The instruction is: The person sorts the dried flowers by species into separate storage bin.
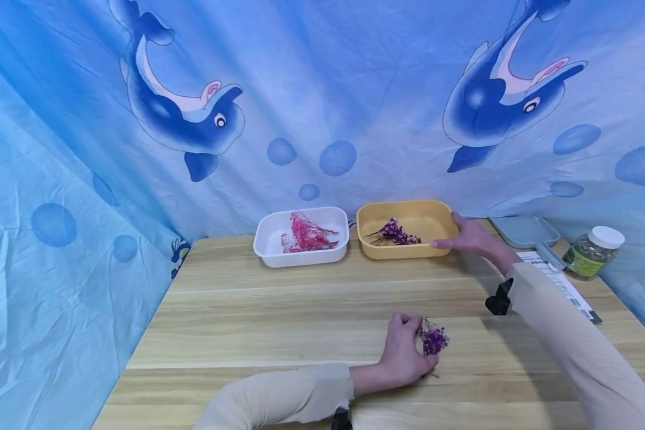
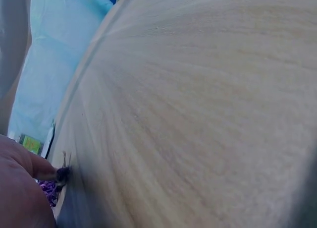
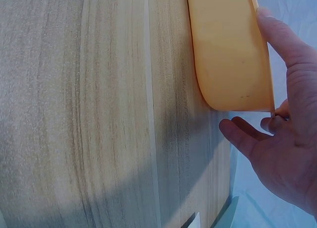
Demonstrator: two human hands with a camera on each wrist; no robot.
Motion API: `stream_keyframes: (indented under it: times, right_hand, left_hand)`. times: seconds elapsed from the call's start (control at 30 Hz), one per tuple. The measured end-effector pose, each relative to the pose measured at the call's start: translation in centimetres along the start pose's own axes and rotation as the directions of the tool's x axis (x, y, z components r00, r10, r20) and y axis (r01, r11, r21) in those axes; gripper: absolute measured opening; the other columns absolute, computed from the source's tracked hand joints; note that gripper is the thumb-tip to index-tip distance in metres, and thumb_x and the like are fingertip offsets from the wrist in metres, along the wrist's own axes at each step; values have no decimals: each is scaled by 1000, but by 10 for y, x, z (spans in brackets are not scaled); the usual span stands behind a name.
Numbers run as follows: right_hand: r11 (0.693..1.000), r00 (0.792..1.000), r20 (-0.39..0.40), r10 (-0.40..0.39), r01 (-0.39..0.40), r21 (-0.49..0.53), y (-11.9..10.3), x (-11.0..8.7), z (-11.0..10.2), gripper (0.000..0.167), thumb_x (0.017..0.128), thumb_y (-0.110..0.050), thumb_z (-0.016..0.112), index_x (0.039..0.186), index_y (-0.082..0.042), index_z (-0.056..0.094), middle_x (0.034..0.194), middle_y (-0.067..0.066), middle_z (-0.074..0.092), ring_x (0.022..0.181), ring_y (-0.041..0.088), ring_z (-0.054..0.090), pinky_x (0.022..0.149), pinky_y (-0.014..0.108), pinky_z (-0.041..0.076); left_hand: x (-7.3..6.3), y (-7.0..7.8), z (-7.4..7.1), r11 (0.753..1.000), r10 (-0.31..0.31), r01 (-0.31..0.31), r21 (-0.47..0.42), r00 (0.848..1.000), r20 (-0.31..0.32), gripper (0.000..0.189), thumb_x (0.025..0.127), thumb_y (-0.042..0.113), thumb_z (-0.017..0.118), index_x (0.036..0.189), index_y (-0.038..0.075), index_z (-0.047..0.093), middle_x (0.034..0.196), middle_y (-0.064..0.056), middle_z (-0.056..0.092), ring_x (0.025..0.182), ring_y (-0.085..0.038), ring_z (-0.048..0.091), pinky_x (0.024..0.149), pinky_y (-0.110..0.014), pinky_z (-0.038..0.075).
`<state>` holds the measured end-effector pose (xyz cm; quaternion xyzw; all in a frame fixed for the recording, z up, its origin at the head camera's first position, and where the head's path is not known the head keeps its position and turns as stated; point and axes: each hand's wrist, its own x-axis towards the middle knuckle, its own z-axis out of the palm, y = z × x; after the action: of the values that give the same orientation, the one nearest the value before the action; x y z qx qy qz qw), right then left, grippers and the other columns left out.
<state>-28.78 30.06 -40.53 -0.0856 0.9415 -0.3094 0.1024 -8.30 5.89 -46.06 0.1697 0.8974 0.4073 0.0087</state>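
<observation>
Near the front of the table, my left hand (image 1: 403, 352) holds a small bunch of purple dried flowers (image 1: 435, 339) by its side, its blossoms showing past the fingers. In the left wrist view, part of that hand (image 2: 25, 178) and some purple blossoms (image 2: 48, 192) appear at the lower left edge. My right hand (image 1: 474, 237) grips the right end of a yellow tray (image 1: 403, 251), thumb on the front rim and fingers at the end. The right wrist view shows the thumb (image 3: 280, 34) over the tray's rim. More purple dried flowers (image 1: 392, 232) lie inside the yellow tray.
Left of the yellow tray stands a white tray (image 1: 301, 258) with pink dried flowers (image 1: 306, 233). At the right are a grey-blue dustpan-like scoop (image 1: 527, 232), a printed sheet (image 1: 561, 283) and a white-lidded jar (image 1: 591, 254). A blue dolphin-print curtain (image 1: 312, 89) hangs behind the table.
</observation>
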Motion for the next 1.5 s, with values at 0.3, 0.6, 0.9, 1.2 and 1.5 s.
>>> stream_keyframes:
  times: [0.3,0.6,0.9,1.2,1.5]
  right_hand:
    - [1000,1000,-2,-11,11,5,0,-1,-1,123,86,-59,71,152,13,-3,151,45,13,136,60,23,113,63,23]
    - [1000,1000,4,-23,23,13,0,-2,-1,126,84,-63,71,152,13,-4,152,44,13,136,59,22,113,63,23]
    - [999,1000,9,-6,6,33,1,-2,-1,127,83,-63,71,152,12,-4,153,43,11,138,59,20,113,63,21]
    - [1000,1000,2,-14,14,20,-1,-2,0,126,84,-64,70,152,13,-3,152,43,13,138,58,22,114,62,22]
    - [1000,1000,-1,-7,7,11,0,-2,0,126,84,-63,71,152,14,-3,152,44,13,137,59,21,113,62,21]
  left_hand:
    - [4,-5,-5,998,56,-56,18,998,4,55,64,7,82,116,-2,69,103,2,50,95,-8,49,88,-18,46]
    - [6,-4,-7,995,50,-53,79,998,46,60,64,11,86,121,2,67,107,1,51,97,-9,50,89,-18,46]
    - [10,-12,-9,990,119,-124,73,991,58,57,67,8,84,121,2,69,100,2,55,90,-6,51,83,-17,47]
    - [14,-22,-17,962,83,-52,-266,991,106,55,72,-3,80,124,-6,64,95,-1,52,67,4,53,66,-11,52]
    - [33,-24,-34,920,71,-36,-391,995,76,61,73,-9,80,130,-8,59,100,-4,52,74,-4,57,72,-16,56]
